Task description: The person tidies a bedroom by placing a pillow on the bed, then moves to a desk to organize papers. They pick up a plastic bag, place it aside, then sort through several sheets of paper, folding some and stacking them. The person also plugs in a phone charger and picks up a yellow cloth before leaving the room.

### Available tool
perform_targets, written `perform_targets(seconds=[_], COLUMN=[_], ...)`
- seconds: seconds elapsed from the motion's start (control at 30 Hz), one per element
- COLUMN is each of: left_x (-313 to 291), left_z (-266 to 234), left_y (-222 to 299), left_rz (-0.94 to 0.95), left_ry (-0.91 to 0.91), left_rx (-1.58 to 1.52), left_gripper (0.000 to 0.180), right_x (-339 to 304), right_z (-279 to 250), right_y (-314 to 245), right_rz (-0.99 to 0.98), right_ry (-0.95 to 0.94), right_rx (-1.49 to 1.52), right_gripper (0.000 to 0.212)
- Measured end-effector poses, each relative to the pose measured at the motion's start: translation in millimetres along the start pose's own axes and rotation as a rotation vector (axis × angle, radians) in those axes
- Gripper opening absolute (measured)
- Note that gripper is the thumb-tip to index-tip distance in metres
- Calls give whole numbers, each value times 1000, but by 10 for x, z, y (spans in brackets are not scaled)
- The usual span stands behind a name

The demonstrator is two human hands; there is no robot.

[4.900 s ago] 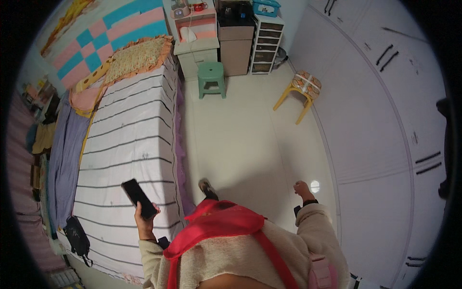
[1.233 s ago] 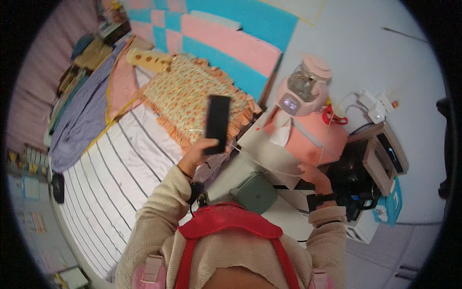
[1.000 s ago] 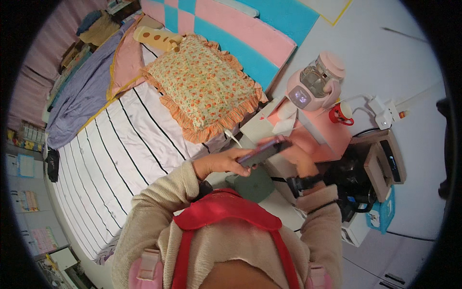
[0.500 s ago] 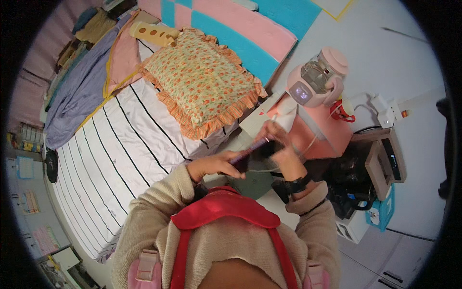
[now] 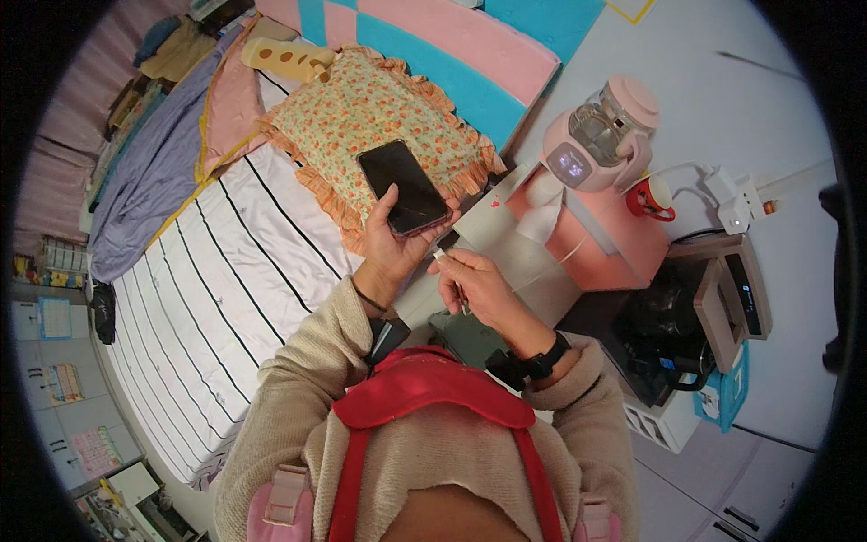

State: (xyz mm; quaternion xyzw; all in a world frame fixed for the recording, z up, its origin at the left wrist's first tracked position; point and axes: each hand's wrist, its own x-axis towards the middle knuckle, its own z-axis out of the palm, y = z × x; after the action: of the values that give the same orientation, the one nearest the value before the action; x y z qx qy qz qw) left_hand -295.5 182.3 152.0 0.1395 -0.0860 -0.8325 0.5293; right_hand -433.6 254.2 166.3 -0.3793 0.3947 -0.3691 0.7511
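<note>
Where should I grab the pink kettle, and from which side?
Probably best by its handle, coming from the right: on the pink kettle it curves out from the right of the glass jug, so a grip there should keep off the glass. The red mug sits close on the near side, so coming in above the mug looks safer.

striped bed (image 5: 194, 307), pink-blue headboard (image 5: 452, 45), pale wall (image 5: 713, 108)

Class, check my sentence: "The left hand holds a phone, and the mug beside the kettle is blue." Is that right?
Not quite: the mug beside the kettle is red, not blue, as the head view shows. The left hand does hold a phone.
</note>
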Motion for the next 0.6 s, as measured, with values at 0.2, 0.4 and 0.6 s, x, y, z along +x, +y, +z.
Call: perform_targets(seconds=[0.2, 0.4, 0.6], left_x=[14, 16, 29], left_z=[-25, -34, -61], left_y=[-65, -136, -210], left_rz=[-29, -42, 24], left_ry=[-21, -41, -151], left_rx=[-8, 60, 265], left_gripper=[55, 55, 50], right_x=[102, 121, 104], right_z=[-49, -97, -130], right_y=[3, 25, 53], right_rz=[-36, -28, 22], right_ry=[39, 60, 67], right_rx=[65, 115, 268], right_gripper=[25, 25, 23])
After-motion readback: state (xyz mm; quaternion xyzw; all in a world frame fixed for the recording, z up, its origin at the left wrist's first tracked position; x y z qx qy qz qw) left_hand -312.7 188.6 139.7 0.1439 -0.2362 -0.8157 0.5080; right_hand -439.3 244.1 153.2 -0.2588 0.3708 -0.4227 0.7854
